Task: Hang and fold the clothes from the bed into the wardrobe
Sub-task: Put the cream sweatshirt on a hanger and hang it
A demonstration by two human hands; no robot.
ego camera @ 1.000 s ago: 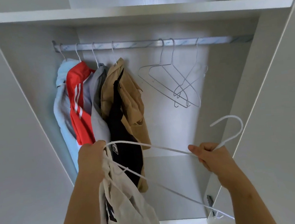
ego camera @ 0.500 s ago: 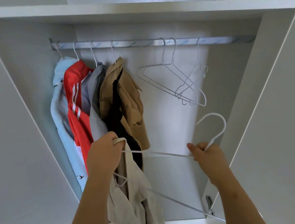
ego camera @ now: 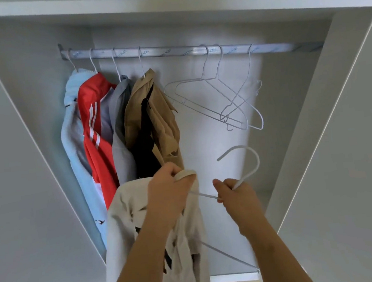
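1. The left hand [ego camera: 169,187], near 6 o'clock in the view, has its grip curled round the collar band of the cream shirt [ego camera: 128,213]. The shirt droops toward 7 o'clock in front of the wardrobe and is not yet on the rail [ego camera: 172,52].
2. The right hand [ego camera: 234,195], at 3 o'clock from the left, has its grip pinching the white wire hanger [ego camera: 252,155] just below the hook.
3. One hanger arm juts out bare toward 5 o'clock. It probably needs feeding into the far shoulder before the collar is let go.
4. The best spot looks like the gap at 12 o'clock, between the tan jacket [ego camera: 155,112] and the empty hangers [ego camera: 217,102].
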